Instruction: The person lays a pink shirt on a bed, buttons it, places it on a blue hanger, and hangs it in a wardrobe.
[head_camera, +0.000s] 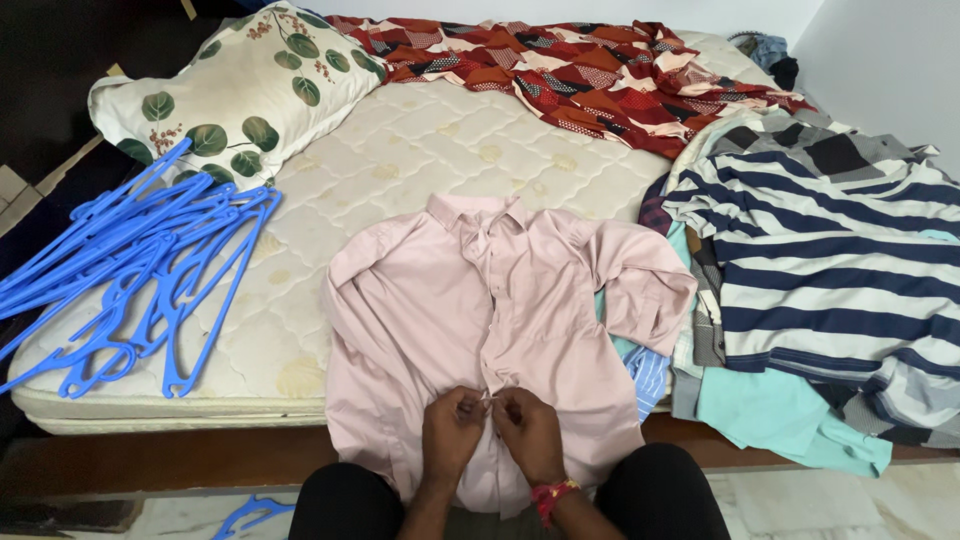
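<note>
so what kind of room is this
Most likely a bedroom at home. A bare quilted mattress on a wooden frame carries a leaf-print pillow, a heap of blue hangers and a pile of clothes. Both hands, left hand and right hand, work at a pink shirt.

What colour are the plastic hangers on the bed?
Bright blue plastic hangers, piled on the mattress; the head view shows them.

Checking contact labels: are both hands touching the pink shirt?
Touching. The head view shows the left hand and right hand pinching the front placket of the pink shirt, fingers pressed into the fabric.
</note>
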